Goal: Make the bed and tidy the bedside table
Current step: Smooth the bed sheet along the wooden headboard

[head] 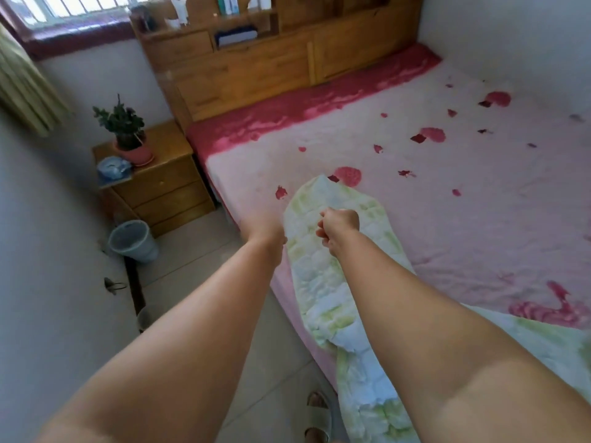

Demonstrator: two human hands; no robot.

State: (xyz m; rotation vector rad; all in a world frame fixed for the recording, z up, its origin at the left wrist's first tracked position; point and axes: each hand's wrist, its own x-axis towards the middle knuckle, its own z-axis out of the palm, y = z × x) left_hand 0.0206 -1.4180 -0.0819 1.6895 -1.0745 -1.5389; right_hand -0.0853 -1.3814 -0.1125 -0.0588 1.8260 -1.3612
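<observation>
At the bedside: your right hand (339,230) grips the green quilt (319,282).
Left hand (263,230): blurred, grip unclear.
Bedside table (166,183): potted plant (123,126).

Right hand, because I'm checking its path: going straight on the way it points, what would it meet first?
The right hand grips the quilt, whose folded end lies just ahead. Beyond that comes the pink blanket, near its left edge. The hand's height above it is unclear.

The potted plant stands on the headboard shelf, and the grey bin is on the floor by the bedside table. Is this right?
Not quite. The head view shows the potted plant on the bedside table, not the headboard shelf. The grey bin is on the floor by that table.
</observation>
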